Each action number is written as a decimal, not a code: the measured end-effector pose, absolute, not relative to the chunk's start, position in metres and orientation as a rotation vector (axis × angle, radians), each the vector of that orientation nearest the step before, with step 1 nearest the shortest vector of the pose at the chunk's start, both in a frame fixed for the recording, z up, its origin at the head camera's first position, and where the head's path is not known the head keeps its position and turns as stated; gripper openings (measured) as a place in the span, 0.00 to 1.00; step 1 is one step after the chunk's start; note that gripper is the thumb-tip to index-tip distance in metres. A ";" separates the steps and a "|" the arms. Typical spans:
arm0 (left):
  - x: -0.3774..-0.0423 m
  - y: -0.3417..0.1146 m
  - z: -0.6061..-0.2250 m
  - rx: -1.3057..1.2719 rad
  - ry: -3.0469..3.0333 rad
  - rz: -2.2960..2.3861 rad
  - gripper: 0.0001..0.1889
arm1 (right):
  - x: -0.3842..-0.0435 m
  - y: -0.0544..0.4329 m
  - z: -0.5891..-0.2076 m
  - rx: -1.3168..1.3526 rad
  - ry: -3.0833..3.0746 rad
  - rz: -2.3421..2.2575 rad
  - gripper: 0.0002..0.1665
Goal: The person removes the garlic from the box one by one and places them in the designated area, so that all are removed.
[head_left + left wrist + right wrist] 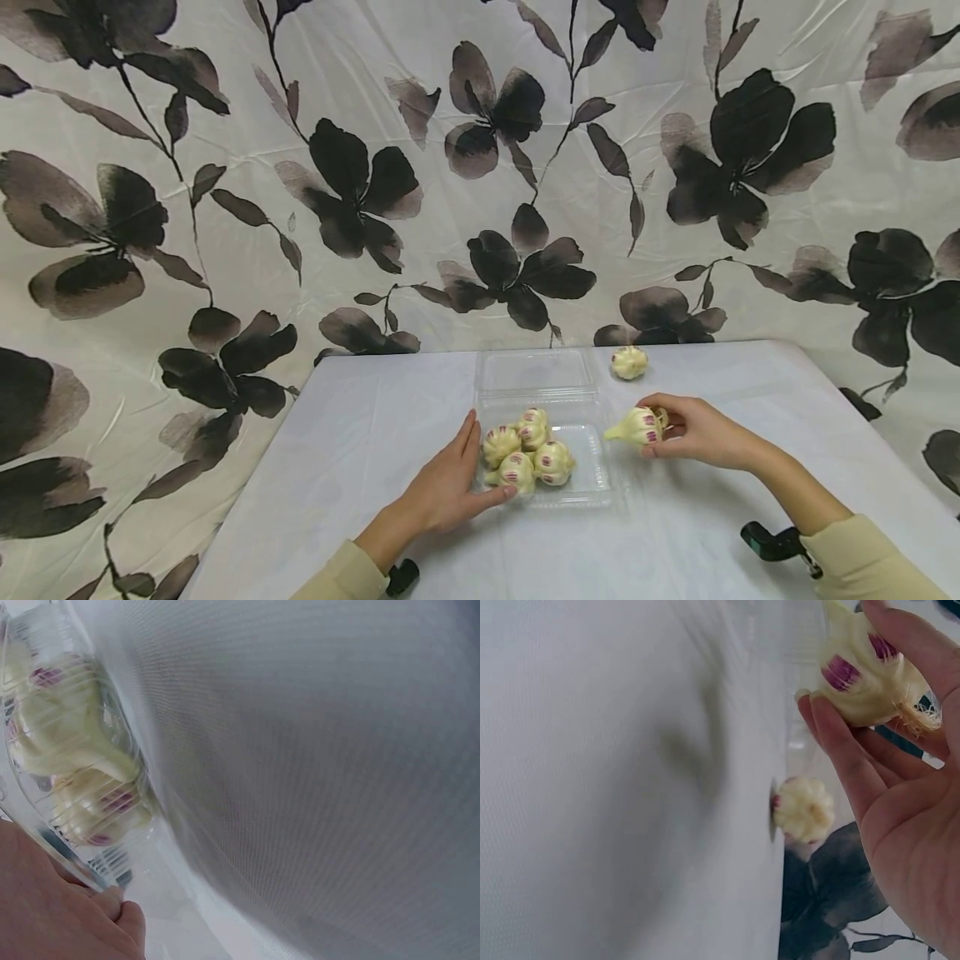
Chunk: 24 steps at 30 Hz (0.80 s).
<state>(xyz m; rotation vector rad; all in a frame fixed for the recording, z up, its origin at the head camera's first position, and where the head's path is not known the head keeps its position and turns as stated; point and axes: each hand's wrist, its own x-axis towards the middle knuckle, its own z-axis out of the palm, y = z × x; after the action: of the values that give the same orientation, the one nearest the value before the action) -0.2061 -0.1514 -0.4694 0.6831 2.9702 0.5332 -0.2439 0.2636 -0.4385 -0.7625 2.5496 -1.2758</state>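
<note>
In the head view, a clear plastic clamshell box [596, 475] lies on the table with several garlic bulbs [553, 463] grouped in its left part. My left hand [446, 487] rests against the box, fingers extended along its left side and thumb at the front edge. The left wrist view shows bulbs [60, 720] through the ribbed side wall, with the left hand [67, 900] at the rim. Right of the box, my right hand [693, 433] holds another garlic bulb [641, 427], stem pointing left. Thumb and fingers pinch that bulb [866, 675] in the right wrist view, above the tabletop.
The box's hinged lid [536, 371] lies folded back behind it. One more garlic bulb [628, 362] sits near the table's back edge, right of the lid. A white cloth covers the table [315, 467]; behind hangs a flower-patterned curtain [420, 250].
</note>
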 end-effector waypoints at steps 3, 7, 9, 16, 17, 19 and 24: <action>-0.206 -0.151 -0.469 0.684 2.969 0.531 0.64 | -0.246 0.267 -0.438 -0.745 2.581 -1.283 0.37; -0.206 -0.151 -0.468 0.677 2.967 0.533 0.64 | -0.249 0.272 -0.437 -0.698 2.602 -1.302 0.37; -0.206 -0.150 -0.468 0.675 2.967 0.533 0.64 | -0.251 0.275 -0.437 -0.683 2.625 -1.296 0.37; -0.205 -0.151 -0.468 0.679 2.963 0.540 0.64 | -0.258 0.286 -0.436 -0.654 2.777 -1.189 0.36; -0.205 -0.151 -0.468 0.679 2.962 0.539 0.64 | -0.259 0.288 -0.436 -0.650 2.796 -1.176 0.36; -0.205 -0.151 -0.468 0.679 2.962 0.538 0.64 | -0.262 0.292 -0.437 -0.614 2.836 -1.148 0.35; -0.205 -0.150 -0.467 0.671 2.957 0.530 0.64 | -0.272 0.300 -0.441 -0.497 2.943 -1.059 0.37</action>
<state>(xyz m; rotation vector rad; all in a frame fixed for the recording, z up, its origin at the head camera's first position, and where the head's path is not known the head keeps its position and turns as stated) -0.2046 -0.1500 -0.4673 0.6710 2.9570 0.5299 -0.2718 0.3002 -0.4406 -0.4972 2.9432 -1.0586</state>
